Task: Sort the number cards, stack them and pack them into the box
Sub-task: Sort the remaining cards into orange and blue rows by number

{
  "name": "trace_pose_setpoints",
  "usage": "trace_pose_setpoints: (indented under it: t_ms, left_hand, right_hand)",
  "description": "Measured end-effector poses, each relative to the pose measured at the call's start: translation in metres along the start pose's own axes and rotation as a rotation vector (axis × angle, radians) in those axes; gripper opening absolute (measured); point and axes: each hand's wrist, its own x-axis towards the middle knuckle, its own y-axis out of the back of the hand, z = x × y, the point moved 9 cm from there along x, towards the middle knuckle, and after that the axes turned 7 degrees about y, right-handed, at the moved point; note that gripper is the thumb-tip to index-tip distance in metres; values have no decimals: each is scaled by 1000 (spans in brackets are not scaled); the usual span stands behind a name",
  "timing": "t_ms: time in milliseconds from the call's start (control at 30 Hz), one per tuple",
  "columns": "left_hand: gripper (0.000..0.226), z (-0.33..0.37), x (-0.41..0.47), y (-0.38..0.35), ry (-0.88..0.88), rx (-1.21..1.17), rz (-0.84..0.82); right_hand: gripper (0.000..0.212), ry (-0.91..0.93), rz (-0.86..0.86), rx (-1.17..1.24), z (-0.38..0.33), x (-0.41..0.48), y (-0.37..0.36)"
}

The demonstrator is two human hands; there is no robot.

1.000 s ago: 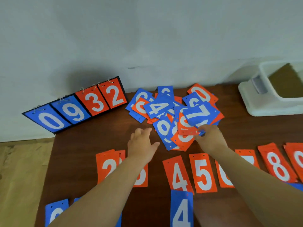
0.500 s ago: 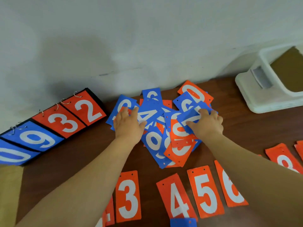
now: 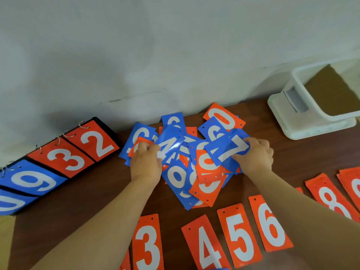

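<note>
Number cards lie heaped mid-sort; my left hand pinches the blue 4 card, my right hand grips the blue 7 card, and next I think each needs lifting clear.

We see the left grip pinch a blue 4 card and the right grip hold a blue 7 card over the pile.

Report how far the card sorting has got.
Done: an orange row runs 3, 4, 5, 6, 8 nearest the person. In hand: the left hand pinches a blue 4, the right hand a blue 7, both over the mixed pile. Left: sort that pile, stack everything, pack the box, where no cards show.
</note>
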Motion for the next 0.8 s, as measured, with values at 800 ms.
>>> trace_pose_setpoints:
  t_ms: [800]
  left_hand:
    - [39, -92, -217, 100, 325, -757, 75]
  right_hand:
    - [17, 45, 52, 873, -9, -212, 66]
